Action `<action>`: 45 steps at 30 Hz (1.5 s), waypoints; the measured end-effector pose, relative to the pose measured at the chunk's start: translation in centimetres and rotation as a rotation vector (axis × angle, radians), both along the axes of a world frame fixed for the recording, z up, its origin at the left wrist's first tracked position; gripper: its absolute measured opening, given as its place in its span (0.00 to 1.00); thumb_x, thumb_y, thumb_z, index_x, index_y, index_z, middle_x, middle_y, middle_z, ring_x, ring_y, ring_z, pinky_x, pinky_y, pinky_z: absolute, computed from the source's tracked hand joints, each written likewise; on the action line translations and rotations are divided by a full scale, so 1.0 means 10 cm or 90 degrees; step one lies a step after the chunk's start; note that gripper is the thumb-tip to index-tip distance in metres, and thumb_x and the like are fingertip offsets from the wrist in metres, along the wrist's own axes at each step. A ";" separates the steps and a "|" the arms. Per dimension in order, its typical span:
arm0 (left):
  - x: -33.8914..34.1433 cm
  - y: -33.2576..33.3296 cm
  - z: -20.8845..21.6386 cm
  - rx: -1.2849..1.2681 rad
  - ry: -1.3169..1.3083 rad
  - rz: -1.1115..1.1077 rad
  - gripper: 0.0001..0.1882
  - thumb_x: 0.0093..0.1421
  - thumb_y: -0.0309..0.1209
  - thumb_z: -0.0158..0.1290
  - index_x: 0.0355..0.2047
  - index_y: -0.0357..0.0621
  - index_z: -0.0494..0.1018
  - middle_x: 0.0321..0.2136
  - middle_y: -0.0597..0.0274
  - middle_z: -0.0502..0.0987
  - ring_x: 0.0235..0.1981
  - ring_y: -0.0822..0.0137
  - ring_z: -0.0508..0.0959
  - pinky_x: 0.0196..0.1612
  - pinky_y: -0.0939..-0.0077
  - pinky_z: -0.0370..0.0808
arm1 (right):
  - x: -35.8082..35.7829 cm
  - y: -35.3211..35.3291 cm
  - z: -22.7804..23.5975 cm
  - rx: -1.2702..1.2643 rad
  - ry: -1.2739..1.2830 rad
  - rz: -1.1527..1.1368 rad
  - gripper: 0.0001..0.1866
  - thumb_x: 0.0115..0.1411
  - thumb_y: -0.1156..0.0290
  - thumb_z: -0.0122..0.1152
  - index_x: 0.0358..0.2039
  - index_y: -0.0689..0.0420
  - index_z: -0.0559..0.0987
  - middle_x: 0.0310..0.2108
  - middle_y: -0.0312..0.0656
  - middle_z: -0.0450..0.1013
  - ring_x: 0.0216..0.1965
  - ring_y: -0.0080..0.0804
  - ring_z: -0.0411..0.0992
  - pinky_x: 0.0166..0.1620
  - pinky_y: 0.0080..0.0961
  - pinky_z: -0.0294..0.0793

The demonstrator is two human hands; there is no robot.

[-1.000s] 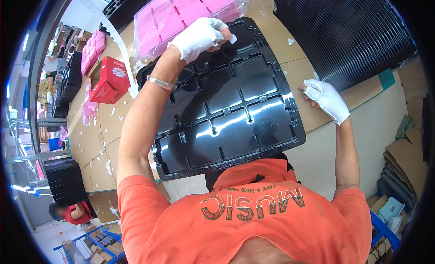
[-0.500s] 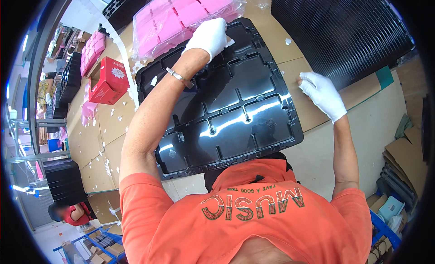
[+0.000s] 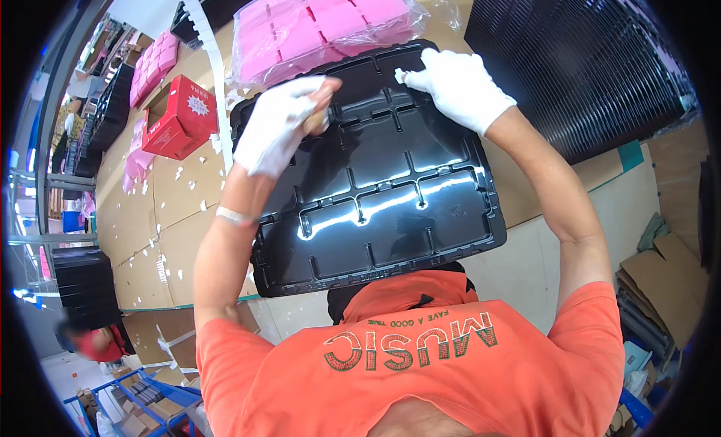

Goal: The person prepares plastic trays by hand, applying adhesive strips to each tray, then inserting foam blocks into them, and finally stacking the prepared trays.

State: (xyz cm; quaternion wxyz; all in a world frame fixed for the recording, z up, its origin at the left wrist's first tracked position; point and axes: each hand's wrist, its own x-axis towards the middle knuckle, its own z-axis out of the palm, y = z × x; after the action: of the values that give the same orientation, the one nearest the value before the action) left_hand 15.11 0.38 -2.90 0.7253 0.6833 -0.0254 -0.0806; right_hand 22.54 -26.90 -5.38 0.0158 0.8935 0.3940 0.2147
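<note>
A large black plastic tray (image 3: 375, 182) with moulded compartments lies in front of me, its near edge close to my body. My left hand (image 3: 278, 125), in a white glove with bare fingertips, hovers over the tray's left far part. Its fingers are curled together and slightly blurred; what they hold, if anything, is hidden. My gloved right hand (image 3: 462, 88) is over the far right corner of the tray. Its thumb and finger pinch a small white scrap (image 3: 399, 76) above the tray surface.
Pink foam blocks (image 3: 323, 28) in clear plastic lie beyond the tray. A stack of black ribbed trays (image 3: 571, 69) stands at the right. On the left, a red box (image 3: 180, 118) sits on cardboard (image 3: 180, 219) strewn with white scraps. Someone in red (image 3: 101, 343) is at the lower left.
My left hand has drawn back from the tray's far edge toward its left side. My right hand has come in from the right to the far corner, where a white scrap now shows at its fingertips.
</note>
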 end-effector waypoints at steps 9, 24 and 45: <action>-1.16 0.86 -0.05 -0.050 0.034 0.229 0.19 0.61 0.32 0.60 0.48 0.31 0.75 0.30 0.66 0.73 0.19 0.80 0.66 0.29 0.78 0.67 | -0.03 0.15 0.22 -0.184 0.126 -0.029 0.17 0.64 0.76 0.50 0.50 0.47 0.81 0.40 0.45 0.74 0.42 0.38 0.76 0.42 0.36 0.76; -1.92 1.24 -0.54 -0.146 0.038 0.413 0.22 0.60 0.34 0.58 0.50 0.31 0.72 0.30 0.67 0.72 0.18 0.82 0.65 0.28 0.82 0.66 | 0.69 0.43 0.36 -0.077 0.465 0.003 0.10 0.64 0.70 0.53 0.41 0.59 0.81 0.39 0.45 0.76 0.41 0.38 0.76 0.48 0.32 0.74; -2.04 1.27 -0.57 -0.191 -0.004 0.403 0.19 0.62 0.34 0.60 0.48 0.34 0.74 0.32 0.61 0.76 0.19 0.80 0.67 0.26 0.81 0.68 | 0.43 0.26 0.11 -0.093 0.221 0.023 0.07 0.66 0.69 0.51 0.36 0.55 0.77 0.37 0.45 0.73 0.40 0.46 0.76 0.44 0.37 0.76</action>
State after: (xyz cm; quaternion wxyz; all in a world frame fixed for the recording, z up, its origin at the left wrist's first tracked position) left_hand -5.33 13.11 -8.61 0.8064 0.5434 0.1744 0.1550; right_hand 26.85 -24.28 -4.28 0.0087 0.9065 0.4211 0.0281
